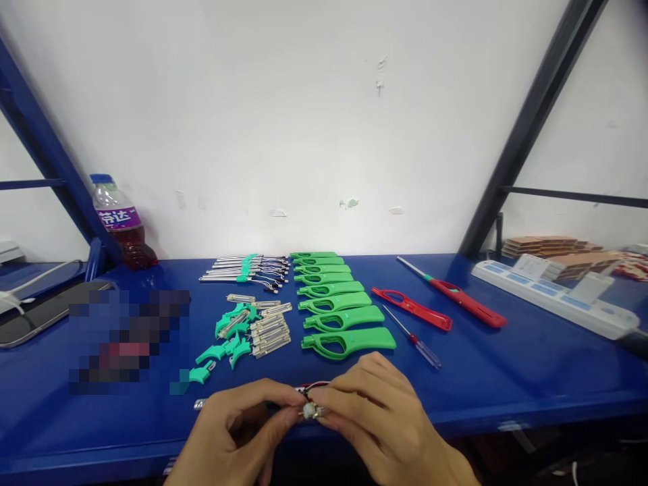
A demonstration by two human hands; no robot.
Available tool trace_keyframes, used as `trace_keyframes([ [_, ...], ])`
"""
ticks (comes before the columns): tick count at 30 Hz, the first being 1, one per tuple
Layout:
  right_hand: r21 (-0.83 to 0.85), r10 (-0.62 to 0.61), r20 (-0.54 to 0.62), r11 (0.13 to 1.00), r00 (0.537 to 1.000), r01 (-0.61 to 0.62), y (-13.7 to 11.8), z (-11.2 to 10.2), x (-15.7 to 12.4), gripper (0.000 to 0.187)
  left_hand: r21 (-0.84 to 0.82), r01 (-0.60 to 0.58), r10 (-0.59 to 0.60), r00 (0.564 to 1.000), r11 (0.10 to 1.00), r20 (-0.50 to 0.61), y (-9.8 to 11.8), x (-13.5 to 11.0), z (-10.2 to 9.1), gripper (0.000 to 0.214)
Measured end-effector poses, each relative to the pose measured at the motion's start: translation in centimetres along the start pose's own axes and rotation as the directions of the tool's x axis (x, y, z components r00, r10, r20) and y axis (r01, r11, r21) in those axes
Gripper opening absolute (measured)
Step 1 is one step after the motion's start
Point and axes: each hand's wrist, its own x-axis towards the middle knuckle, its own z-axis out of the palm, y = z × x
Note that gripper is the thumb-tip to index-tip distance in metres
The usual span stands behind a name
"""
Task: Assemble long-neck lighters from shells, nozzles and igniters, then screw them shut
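Observation:
My left hand (pixel 237 428) and my right hand (pixel 377 418) meet at the near edge of the blue table (pixel 506 378). Both pinch a small metal part with red and black wires (pixel 311 403) between fingertips. Just beyond them lies a row of several green lighter handle shells (pixel 337 304). To the left of the shells sit small teal trigger pieces (pixel 227 337) and a pile of silver metal parts (pixel 268 331). Farther back lies a bundle of metal tubes with wires (pixel 246 268).
A small screwdriver (pixel 412 336), a red handle shell (pixel 412 309) and an assembled red long-nose lighter (pixel 458 297) lie to the right. A white power strip (pixel 551 297) and stacked cardboard pieces (pixel 551 248) sit far right. A drink bottle (pixel 121 226) stands back left beside a blue frame post.

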Motion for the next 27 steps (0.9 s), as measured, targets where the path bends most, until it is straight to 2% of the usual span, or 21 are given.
trace_keyframes([
  [16, 0.008, 0.031, 0.032, 0.999, 0.999, -0.031, -0.05, -0.08, -0.25, 0.018, -0.035, -0.055, 0.057, 0.997, 0.998, 0.06, -0.68, -0.3, -0.38, 0.03],
  [23, -0.006, -0.027, 0.044, 1.0, 0.999, 0.028, -0.22, -0.1, 0.07, 0.016, -0.141, 0.033, -0.01, 0.987, 0.989, 0.159, -0.81, -0.41, -0.01, 0.045],
  [27, -0.044, -0.07, 0.107, 0.996, 0.992, 0.075, -0.1, -0.15, -0.09, 0.02, -0.183, 0.008, 0.022, 0.986, 0.983, 0.164, -0.75, -0.5, 0.13, 0.049],
])
